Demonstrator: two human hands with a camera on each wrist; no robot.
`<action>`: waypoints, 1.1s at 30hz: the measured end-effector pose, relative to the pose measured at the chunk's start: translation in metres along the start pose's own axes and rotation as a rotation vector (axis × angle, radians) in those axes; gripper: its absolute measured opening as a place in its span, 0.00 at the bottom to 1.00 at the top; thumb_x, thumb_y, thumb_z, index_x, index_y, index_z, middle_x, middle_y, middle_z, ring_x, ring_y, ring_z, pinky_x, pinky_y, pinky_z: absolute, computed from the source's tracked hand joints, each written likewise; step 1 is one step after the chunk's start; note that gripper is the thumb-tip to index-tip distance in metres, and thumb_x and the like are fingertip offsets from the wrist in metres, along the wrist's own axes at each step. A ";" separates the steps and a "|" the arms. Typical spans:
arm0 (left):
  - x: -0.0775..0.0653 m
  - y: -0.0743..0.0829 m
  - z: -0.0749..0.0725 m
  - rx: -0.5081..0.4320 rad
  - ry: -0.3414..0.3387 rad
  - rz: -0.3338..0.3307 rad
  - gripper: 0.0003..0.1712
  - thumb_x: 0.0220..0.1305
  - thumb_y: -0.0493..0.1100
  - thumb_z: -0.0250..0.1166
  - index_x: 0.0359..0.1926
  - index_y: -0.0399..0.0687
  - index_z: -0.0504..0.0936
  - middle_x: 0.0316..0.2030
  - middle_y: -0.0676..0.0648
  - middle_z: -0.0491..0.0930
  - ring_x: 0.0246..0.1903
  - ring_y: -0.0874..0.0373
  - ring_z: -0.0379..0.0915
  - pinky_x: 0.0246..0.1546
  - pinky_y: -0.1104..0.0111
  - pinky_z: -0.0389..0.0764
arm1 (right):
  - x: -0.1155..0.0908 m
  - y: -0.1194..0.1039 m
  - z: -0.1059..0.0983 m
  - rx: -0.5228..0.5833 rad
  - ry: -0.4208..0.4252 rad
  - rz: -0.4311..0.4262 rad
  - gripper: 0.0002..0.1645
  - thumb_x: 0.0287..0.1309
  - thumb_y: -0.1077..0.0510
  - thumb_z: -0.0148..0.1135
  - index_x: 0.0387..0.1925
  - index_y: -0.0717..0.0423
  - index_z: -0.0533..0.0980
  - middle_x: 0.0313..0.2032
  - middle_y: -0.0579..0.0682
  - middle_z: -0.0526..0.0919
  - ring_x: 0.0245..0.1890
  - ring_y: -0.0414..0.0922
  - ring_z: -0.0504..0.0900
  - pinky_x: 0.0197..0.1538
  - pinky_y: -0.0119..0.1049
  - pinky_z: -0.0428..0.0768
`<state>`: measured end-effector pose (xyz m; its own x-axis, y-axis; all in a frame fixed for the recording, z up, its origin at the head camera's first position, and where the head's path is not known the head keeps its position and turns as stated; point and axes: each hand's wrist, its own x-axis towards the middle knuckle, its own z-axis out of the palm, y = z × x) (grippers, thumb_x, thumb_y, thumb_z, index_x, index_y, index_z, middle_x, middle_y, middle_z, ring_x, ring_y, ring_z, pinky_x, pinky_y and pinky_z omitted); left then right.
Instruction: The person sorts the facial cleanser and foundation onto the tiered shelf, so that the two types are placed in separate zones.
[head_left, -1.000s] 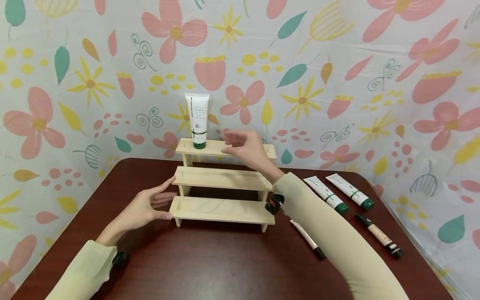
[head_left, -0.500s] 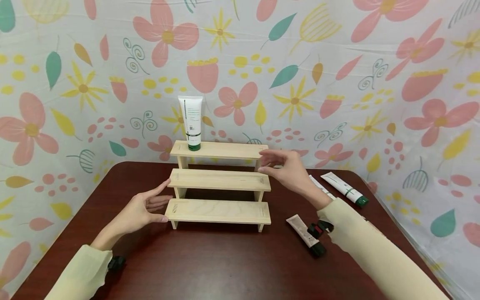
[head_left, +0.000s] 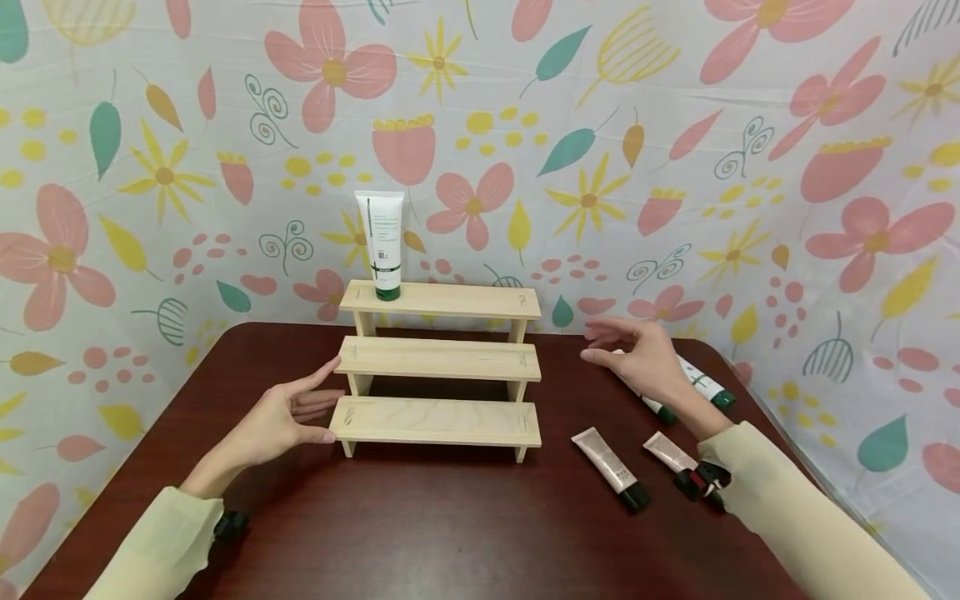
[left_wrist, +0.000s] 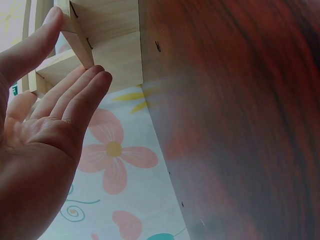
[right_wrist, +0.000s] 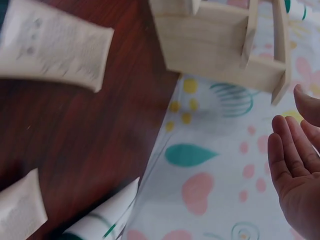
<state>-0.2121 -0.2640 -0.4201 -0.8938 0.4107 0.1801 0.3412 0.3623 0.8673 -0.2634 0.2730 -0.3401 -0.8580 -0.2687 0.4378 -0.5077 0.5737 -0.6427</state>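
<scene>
A three-tier wooden display stand [head_left: 438, 360] stands on the table. On its top tier, near the left end, a white tube with a green cap [head_left: 385, 242] stands upright on its cap. My left hand [head_left: 273, 425] touches the stand's left side with extended fingers; the left wrist view shows its fingertips against the wood. My right hand [head_left: 637, 358] hovers empty to the right of the stand, fingers loosely bent. Below and behind it lie two more white tubes, one partly hidden white tube [head_left: 660, 408] and another white tube [head_left: 705, 383].
Two pinkish-beige tubes with black caps lie on the right of the table [head_left: 450, 525]: one beige tube [head_left: 611, 468] nearer the stand, another beige tube [head_left: 670, 454] partly covered by the right wrist strap. A floral cloth [head_left: 480, 150] hangs behind the table.
My right hand has moved from above the top tier rightward, away from the stand, to over the white tubes. The left hand stays at the stand's side. The head view has shifted slightly.
</scene>
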 end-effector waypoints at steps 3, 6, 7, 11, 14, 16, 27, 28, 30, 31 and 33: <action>0.000 0.001 0.000 0.009 0.002 0.001 0.63 0.54 0.29 0.81 0.84 0.51 0.56 0.64 0.29 0.77 0.63 0.34 0.76 0.58 0.44 0.80 | -0.005 0.007 -0.007 -0.022 0.000 0.013 0.24 0.63 0.60 0.77 0.59 0.58 0.85 0.44 0.54 0.90 0.41 0.45 0.88 0.43 0.28 0.84; 0.001 0.001 -0.001 0.017 0.005 0.003 0.62 0.55 0.30 0.81 0.84 0.52 0.56 0.64 0.29 0.77 0.63 0.36 0.76 0.59 0.45 0.79 | -0.011 0.015 -0.013 -0.045 -0.007 0.039 0.23 0.63 0.57 0.77 0.59 0.57 0.85 0.45 0.52 0.90 0.41 0.46 0.88 0.42 0.28 0.84; 0.001 0.001 -0.001 0.021 0.006 0.003 0.62 0.55 0.31 0.81 0.84 0.52 0.56 0.64 0.29 0.77 0.63 0.36 0.76 0.59 0.46 0.79 | -0.012 0.017 -0.015 -0.052 -0.012 0.050 0.23 0.63 0.56 0.77 0.59 0.56 0.85 0.45 0.52 0.90 0.41 0.46 0.88 0.41 0.28 0.84; 0.001 0.001 -0.002 0.027 0.008 0.005 0.62 0.55 0.31 0.82 0.84 0.53 0.56 0.64 0.30 0.78 0.63 0.36 0.76 0.59 0.46 0.79 | -0.017 0.028 -0.022 -0.082 -0.030 0.086 0.23 0.64 0.55 0.77 0.59 0.55 0.85 0.46 0.54 0.90 0.41 0.48 0.89 0.41 0.28 0.84; 0.001 0.000 -0.002 0.031 0.009 0.003 0.62 0.54 0.31 0.82 0.84 0.54 0.56 0.63 0.30 0.78 0.63 0.36 0.77 0.59 0.47 0.80 | -0.020 0.037 -0.027 -0.103 -0.039 0.105 0.23 0.63 0.55 0.77 0.58 0.56 0.85 0.45 0.55 0.90 0.40 0.45 0.89 0.41 0.27 0.83; 0.001 -0.001 -0.002 0.033 0.008 0.003 0.62 0.55 0.32 0.82 0.84 0.54 0.56 0.63 0.31 0.78 0.63 0.36 0.77 0.59 0.47 0.80 | -0.022 0.043 -0.030 -0.105 -0.046 0.116 0.23 0.63 0.56 0.77 0.58 0.57 0.85 0.45 0.56 0.90 0.40 0.44 0.89 0.41 0.27 0.83; 0.002 0.000 -0.001 0.041 0.012 0.004 0.62 0.55 0.33 0.82 0.84 0.54 0.57 0.63 0.31 0.79 0.62 0.37 0.77 0.60 0.47 0.80 | -0.030 0.068 -0.047 -0.126 -0.102 0.183 0.24 0.63 0.54 0.77 0.58 0.57 0.84 0.47 0.57 0.89 0.39 0.41 0.88 0.40 0.33 0.86; 0.002 0.000 -0.001 0.042 0.012 0.005 0.62 0.55 0.33 0.82 0.84 0.54 0.57 0.63 0.31 0.79 0.63 0.37 0.77 0.60 0.47 0.79 | -0.030 0.069 -0.048 -0.126 -0.109 0.192 0.24 0.63 0.54 0.77 0.58 0.57 0.84 0.48 0.58 0.89 0.39 0.42 0.88 0.40 0.33 0.86; 0.002 0.000 -0.001 0.041 0.013 0.007 0.62 0.54 0.33 0.82 0.84 0.54 0.57 0.63 0.31 0.79 0.63 0.37 0.77 0.60 0.47 0.79 | -0.031 0.074 -0.051 -0.129 -0.128 0.204 0.24 0.64 0.53 0.77 0.58 0.58 0.84 0.49 0.60 0.88 0.39 0.43 0.88 0.39 0.35 0.86; 0.002 0.000 -0.001 0.040 0.014 0.007 0.62 0.54 0.32 0.82 0.84 0.53 0.57 0.63 0.31 0.79 0.63 0.37 0.77 0.60 0.47 0.79 | -0.031 0.076 -0.053 -0.134 -0.136 0.204 0.24 0.64 0.54 0.77 0.58 0.58 0.84 0.49 0.61 0.88 0.40 0.43 0.87 0.39 0.35 0.86; 0.002 -0.001 -0.001 0.038 0.015 0.008 0.62 0.54 0.32 0.82 0.84 0.53 0.57 0.63 0.31 0.79 0.63 0.38 0.77 0.60 0.47 0.79 | -0.032 0.081 -0.056 -0.144 -0.151 0.199 0.24 0.64 0.55 0.77 0.58 0.60 0.84 0.49 0.61 0.88 0.40 0.45 0.87 0.39 0.35 0.86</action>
<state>-0.2140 -0.2643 -0.4200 -0.8950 0.4014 0.1945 0.3593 0.3904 0.8477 -0.2725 0.3716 -0.3706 -0.9471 -0.2460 0.2063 -0.3211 0.7277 -0.6061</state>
